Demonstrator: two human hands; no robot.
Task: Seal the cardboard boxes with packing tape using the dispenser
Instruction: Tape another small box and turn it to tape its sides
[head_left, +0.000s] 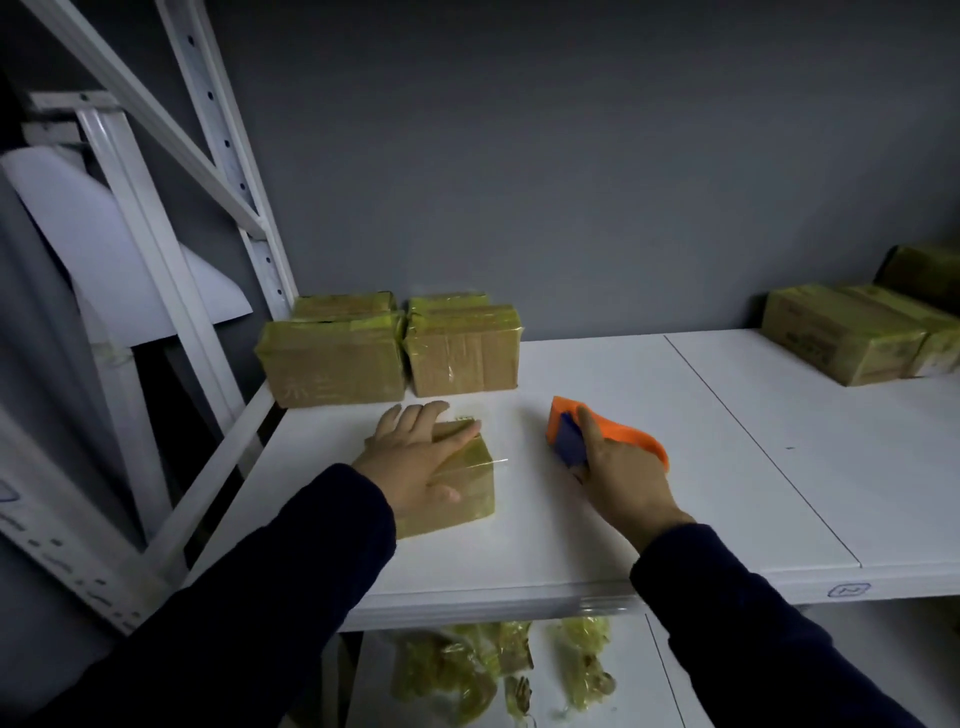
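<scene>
**A:** Start from the left. There's the white metal rack upright (171, 291), then two stacks of brown cardboard boxes wrapped in yellowish tape (332, 364) against the grey wall. Which one is being worked on?

**B:** The small brown cardboard box (467, 499), near the front of the white shelf board (727, 441). The left hand (415, 457) lies flat on top of it, fingers stretched out and pressing down, grasping nothing.

**A:** Which way does it lie?

**B:** The hand half hides it, but its long side seems to run from the front edge toward the wall. A thin clear tape tail (501, 461) sticks out at its right edge.

**A:** That tail worries me.

**B:** Me too. Left unsmoothed, it could lift and let the seam peel. And if the press eases off, a tug of tape might drag the box sideways.

**A:** And to the right?

**B:** The orange and blue plastic tape dispenser (613, 434) is apart from the box, in the right hand (618, 478). The fingers wrap its body, with the forefinger along the top. Its long axis slants from far-left to near-right, and the blue end faces the box. I can't tell whether it touches the board.

**A:** Any risk there?

**B:** I see no strip joining it to the box, so the free end could fold back onto the roll. Furthest right are more taped cartons (841, 332).
</scene>
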